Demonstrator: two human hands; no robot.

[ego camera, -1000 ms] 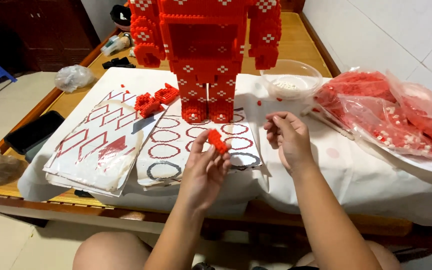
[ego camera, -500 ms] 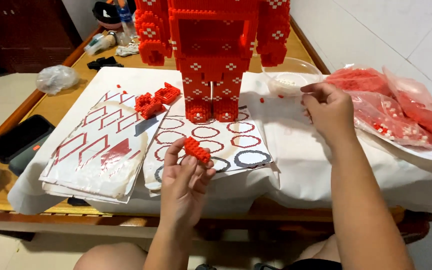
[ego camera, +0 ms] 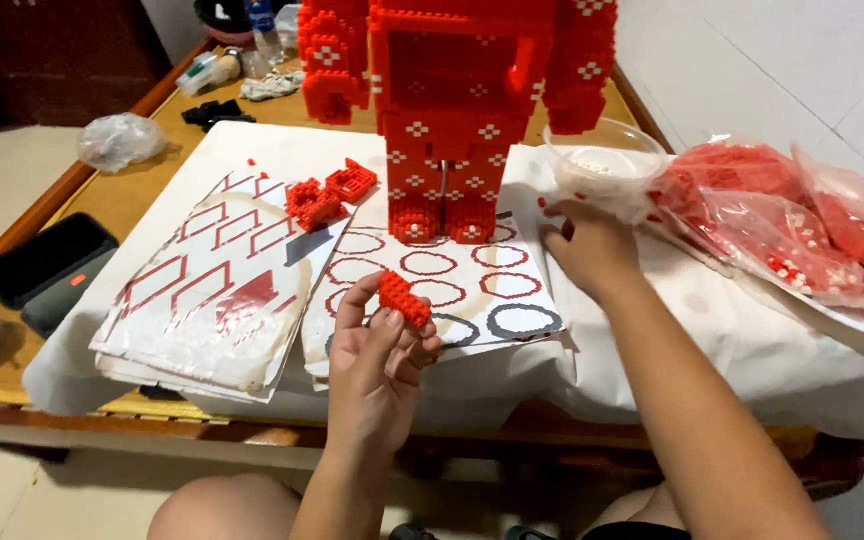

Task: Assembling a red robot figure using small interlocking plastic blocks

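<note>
My left hand [ego camera: 377, 365] holds a small red block assembly [ego camera: 404, 298] between thumb and fingers, above the front edge of the table. My right hand [ego camera: 590, 245] rests fingers-down on the white cloth [ego camera: 692, 300], reaching toward loose red pieces beside the clear bowl [ego camera: 604, 160]; whether it pinches a piece is hidden. A tall red block figure [ego camera: 452, 110] with white cross marks stands at the back on a printed sheet of red rings [ego camera: 432, 280].
Small red block sub-assemblies [ego camera: 327, 195] lie on instruction sheets [ego camera: 217, 290] at the left. Clear bags of red pieces [ego camera: 782, 220] lie at the right. A dark phone [ego camera: 42, 265] and a crumpled plastic bag [ego camera: 117, 140] sit on the wooden table's left.
My right hand moved away from my left hand, rightward and back toward the bowl and loose pieces. My left hand kept the red assembly and drew slightly nearer to me.
</note>
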